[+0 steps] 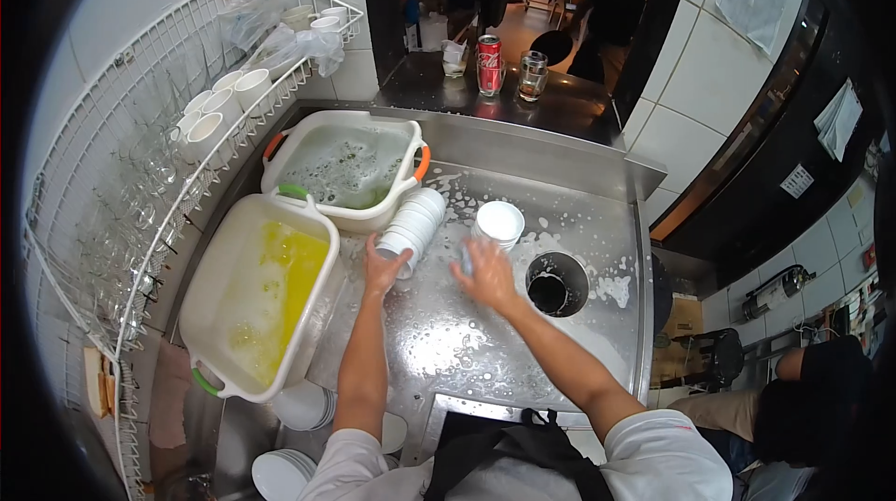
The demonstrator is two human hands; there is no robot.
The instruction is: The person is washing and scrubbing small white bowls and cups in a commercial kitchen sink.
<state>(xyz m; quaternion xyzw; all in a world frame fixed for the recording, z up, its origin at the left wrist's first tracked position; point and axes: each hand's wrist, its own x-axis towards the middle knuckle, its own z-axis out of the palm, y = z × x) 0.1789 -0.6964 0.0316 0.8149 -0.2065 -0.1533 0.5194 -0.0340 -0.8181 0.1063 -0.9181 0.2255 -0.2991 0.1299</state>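
Note:
My left hand (383, 264) grips the near end of a leaning stack of white cups or small bowls (413, 221), which lies tilted against the tub with orange handles. My right hand (486, 273) is just in front of a shorter stack of white bowls (500, 221); it is blurred, and something pale blue shows at its fingers. Whether it holds that thing or touches the bowls, I cannot tell. Both stacks are on a wet, foamy stainless steel counter (448, 333). Right of my right hand is a round hole (558, 285) in the steel.
To the left are a white tub with green handles (323, 305) holding yellow, foamy liquid, and a tub with orange handles (413, 182) holding water. A wire rack (189, 182) carries cups and glasses. White plates (283, 476) are at the lower left. A cola can (489, 56) stands on the ledge. People are beyond.

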